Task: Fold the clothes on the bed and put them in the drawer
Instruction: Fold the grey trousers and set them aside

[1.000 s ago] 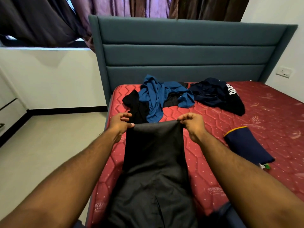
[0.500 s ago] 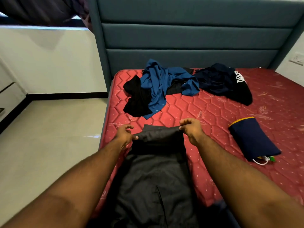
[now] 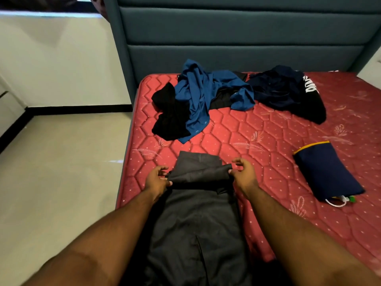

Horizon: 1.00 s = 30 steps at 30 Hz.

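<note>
Both hands on the dark trousers at the bed's near edge: left hand and right hand each pinch a corner of the folded-over end.

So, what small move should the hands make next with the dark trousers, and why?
Probably lower the pinched fold onto the dark trousers and let go: the left hand and right hand hold its two corners just above the fabric.
</note>
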### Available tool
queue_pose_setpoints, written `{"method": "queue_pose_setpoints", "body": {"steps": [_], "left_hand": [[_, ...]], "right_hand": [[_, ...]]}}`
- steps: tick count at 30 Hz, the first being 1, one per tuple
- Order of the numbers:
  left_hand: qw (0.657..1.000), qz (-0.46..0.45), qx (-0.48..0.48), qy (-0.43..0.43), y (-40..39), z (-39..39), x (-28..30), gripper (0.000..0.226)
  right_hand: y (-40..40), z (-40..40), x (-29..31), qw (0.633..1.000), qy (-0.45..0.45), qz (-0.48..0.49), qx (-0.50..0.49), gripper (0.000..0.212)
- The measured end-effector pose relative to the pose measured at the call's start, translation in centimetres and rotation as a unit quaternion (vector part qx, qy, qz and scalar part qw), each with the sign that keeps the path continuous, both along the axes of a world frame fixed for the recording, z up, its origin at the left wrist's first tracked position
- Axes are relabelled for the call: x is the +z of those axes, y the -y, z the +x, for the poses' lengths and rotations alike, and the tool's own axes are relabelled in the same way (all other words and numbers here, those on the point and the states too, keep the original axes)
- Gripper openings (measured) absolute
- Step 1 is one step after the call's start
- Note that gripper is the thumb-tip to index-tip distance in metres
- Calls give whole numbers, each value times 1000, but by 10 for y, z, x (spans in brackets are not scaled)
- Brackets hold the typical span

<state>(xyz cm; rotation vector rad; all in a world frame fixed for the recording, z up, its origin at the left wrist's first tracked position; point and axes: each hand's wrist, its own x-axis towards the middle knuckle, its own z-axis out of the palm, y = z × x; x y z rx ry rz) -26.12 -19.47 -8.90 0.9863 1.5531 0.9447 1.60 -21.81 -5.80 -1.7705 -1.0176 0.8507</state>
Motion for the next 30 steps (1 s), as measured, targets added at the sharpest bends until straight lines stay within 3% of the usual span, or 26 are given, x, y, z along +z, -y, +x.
{"method": "queue_pose_setpoints", "body": {"steps": [4, 7, 11, 15, 17, 19, 22, 25, 27, 30], "left_hand": [[999, -47, 16, -7, 4, 2, -18, 57], [997, -63, -10, -33, 7, 4, -24, 60], [996, -64, -58, -25, 11, 7, -21, 69], [987, -28, -136, -81, 17, -8, -30, 101], [977, 7, -181, -117, 23, -12, -28, 105], [982, 25, -169, -82, 23, -8, -20, 97], [996, 35, -73, 34, 11, 4, 10, 61], [993, 74, 2, 89, -9, 5, 38, 38], [993, 87, 30, 68, -17, 5, 54, 32], [997, 42, 60, 4, -25, 5, 61, 34]], "right_hand": [[-6, 15, -60, 994, -26, -58, -92, 36], [10, -5, -30, 996, -47, -3, -76, 28], [14, -5, -24, 999, 19, 26, -31, 33], [11, -5, -26, 996, 78, 35, -26, 33], [8, -8, -21, 995, 83, 46, -33, 31], [1, -13, -10, 994, 76, 69, -45, 34], [-17, -16, 19, 992, 4, 109, -64, 38], [-32, -13, 46, 984, -91, 145, -57, 26], [-32, -13, 55, 986, -126, 99, 44, 19], [-33, -13, 56, 986, -48, -20, 160, 36]]}}
